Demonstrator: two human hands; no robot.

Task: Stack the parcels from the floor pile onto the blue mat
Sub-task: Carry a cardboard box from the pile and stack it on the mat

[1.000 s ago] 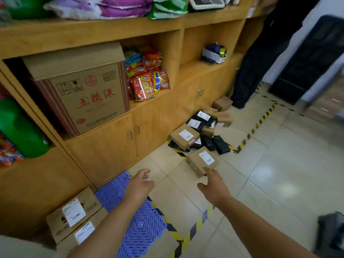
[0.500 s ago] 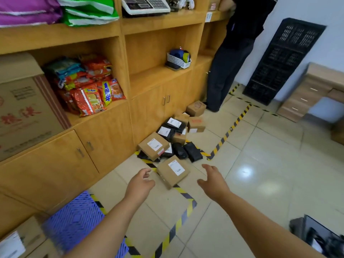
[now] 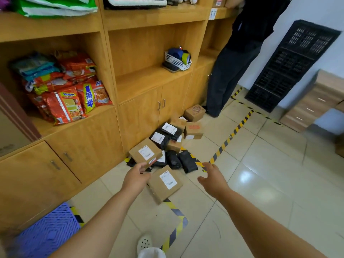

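— Head view: where do the parcels lie relative to each grip?
— A flat cardboard parcel (image 3: 164,184) lies on the floor between both hands. The left hand (image 3: 135,178) hovers at its left edge, fingers loosely spread, holding nothing. The right hand (image 3: 213,178) is apart to its right, fingers spread, empty.
— What else is around?
— Just beyond the left grip sits another labelled box (image 3: 145,154) atop the floor pile (image 3: 173,144) of boxes and black bags against the wooden cabinet (image 3: 89,142). The blue mat (image 3: 48,233) lies behind the left grip. A second person (image 3: 234,58) stands past the pile.
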